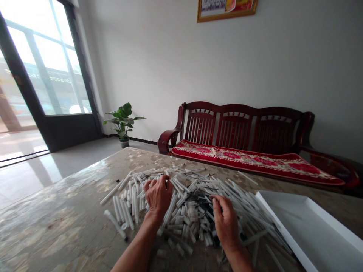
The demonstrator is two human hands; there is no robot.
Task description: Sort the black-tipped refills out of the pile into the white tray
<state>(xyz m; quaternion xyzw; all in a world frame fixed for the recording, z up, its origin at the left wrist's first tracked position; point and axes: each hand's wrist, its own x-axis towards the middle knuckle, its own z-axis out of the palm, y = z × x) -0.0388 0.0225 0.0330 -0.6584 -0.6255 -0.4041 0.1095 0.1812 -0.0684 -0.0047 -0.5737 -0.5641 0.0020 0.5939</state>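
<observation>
We've got the L hand and R hand both down in a big loose pile of white plastic tubes, which sits mid-desk, toward the near edge. L grip: fingers curled over the tubes, knuckles up, pressed fairly close together; can't tell if it's pinching anything. R grip: fingers arched and slightly spread on the pile's right part, right next to a patch of black bits; can't tell if it's holding anything either.

Tubes lie every which way, some stacked, some short, some long. A stray tube w/ a dark tip lies at the pile's L side, just beyond the L wrist. Nothing stands btw the hands and the pile.

On the R side of the desk, a white tray sits at the near R corner, its L rim right beside the tubes, some of which lie along it. The desk top is a mottled, stone-look surface.

Past the far edge, a dark-red wooden bench w/ a red patterned cushion stands against the wall, a framed picture above it. Further L: a potted plant on the floor by a glass door.
</observation>
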